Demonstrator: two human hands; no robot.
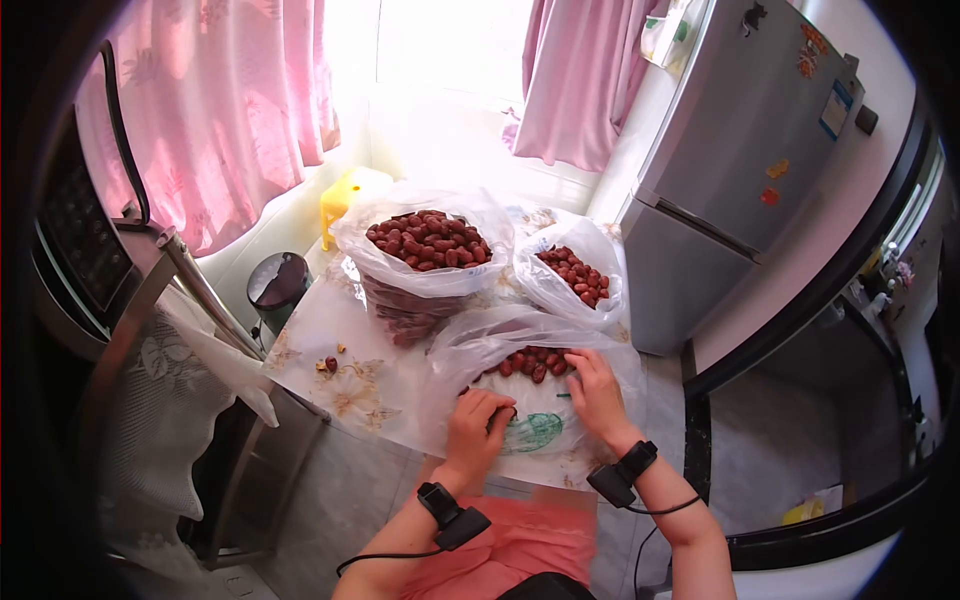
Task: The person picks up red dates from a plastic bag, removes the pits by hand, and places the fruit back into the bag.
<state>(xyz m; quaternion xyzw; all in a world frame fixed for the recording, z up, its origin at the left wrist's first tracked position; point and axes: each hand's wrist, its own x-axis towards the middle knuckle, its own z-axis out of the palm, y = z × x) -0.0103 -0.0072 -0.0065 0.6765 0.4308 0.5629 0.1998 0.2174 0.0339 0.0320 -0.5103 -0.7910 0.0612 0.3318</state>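
Note:
Nearest me on the table lies an open clear plastic bag (pixel 450 357) with red dates (pixel 537 363) inside. My left hand (pixel 478 430) is at the bag's left side, its fingers curled round a dark red date that shows only in part. At the right of the dates, my right hand (pixel 597 393) touches them with bent fingers; whether it grips one is hidden. Behind stand a large bag (pixel 495 215) heaped with dates (pixel 428 240) and, to its right, a smaller bag (pixel 610 315) of dates (pixel 575 276).
A few date pieces (pixel 329 364) lie on the left of the flowered tablecloth (pixel 300 335). Beyond the table's left edge are a dark bin (pixel 279 282) and a yellow stool (pixel 345 200). A grey fridge (pixel 740 130) stands at the right.

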